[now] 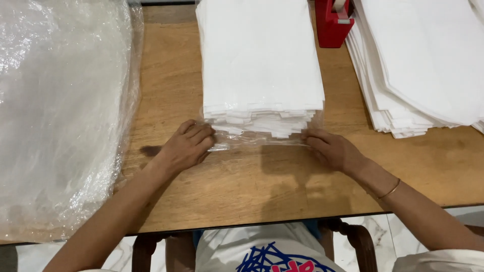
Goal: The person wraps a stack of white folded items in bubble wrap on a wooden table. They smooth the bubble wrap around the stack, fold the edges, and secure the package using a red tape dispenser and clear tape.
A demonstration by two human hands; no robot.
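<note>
A tall stack of white sheets (259, 55) lies in the middle of the wooden table (242, 186), wrapped in a clear plastic sleeve (252, 142) whose open end sticks out toward me. My left hand (185, 146) grips the sleeve's left corner at the stack's near edge. My right hand (330, 147) pinches the sleeve's right corner. A thin bracelet sits on my right wrist.
A large heap of clear plastic film (60, 111) covers the table's left side. A red tape dispenser (333, 22) stands at the back. A second, fanned pile of white sheets (418, 65) fills the right. The table's front edge runs just before my lap.
</note>
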